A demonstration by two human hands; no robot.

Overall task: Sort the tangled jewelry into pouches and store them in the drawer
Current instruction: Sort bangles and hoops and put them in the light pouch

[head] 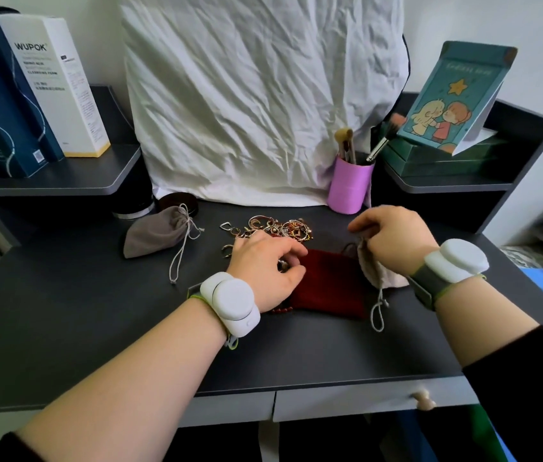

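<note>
A tangled pile of metal jewelry (273, 228) lies on the dark desk (97, 328) in front of the white cloth. My left hand (263, 265) rests at the pile's near edge, its fingers pinched on a small metal piece over a dark red pouch (330, 285). Red beads (281, 310) poke out under that wrist. My right hand (393, 238) grips the mouth of a light beige pouch (380, 275), whose drawstring (376, 311) hangs down onto the desk. A grey pouch (157, 233) lies to the left with loose cords. The drawer (363, 401) under the desk's front edge is closed.
A pink cup of makeup brushes (350, 185) stands just behind my right hand. A dark round tin (177, 201) and a black cylinder (133, 201) sit behind the grey pouch. Boxes (53, 88) fill the left shelf; a teal card box (453, 95) stands on the right shelf.
</note>
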